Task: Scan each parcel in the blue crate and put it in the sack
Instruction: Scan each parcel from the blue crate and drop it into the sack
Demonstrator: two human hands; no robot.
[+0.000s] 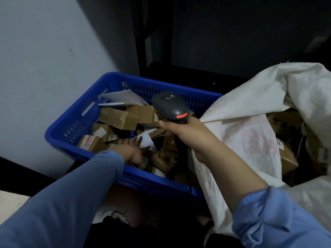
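Observation:
A blue plastic crate (pixel 75 122) stands on the floor, filled with several brown cardboard parcels (pixel 118 117) and white envelopes (pixel 123 97). My left hand (pixel 133 149) reaches down into the crate among the parcels with its fingers stretched out; it is blurred, and I cannot tell whether it grips anything. My right hand (pixel 189 133) grips the handle of a black barcode scanner (pixel 170 104), held above the crate's right half with its head pointing into the crate. To the right lies the white woven sack (pixel 250 133), its mouth open, with brown parcels (pixel 288 154) inside.
A pale wall (pixel 44 59) runs along the left behind the crate. A dark metal shelf frame (pixel 143 42) stands behind the crate. The scanner's cable (pixel 189 183) hangs down over the crate's near rim. The sack's edge drapes over the crate's right side.

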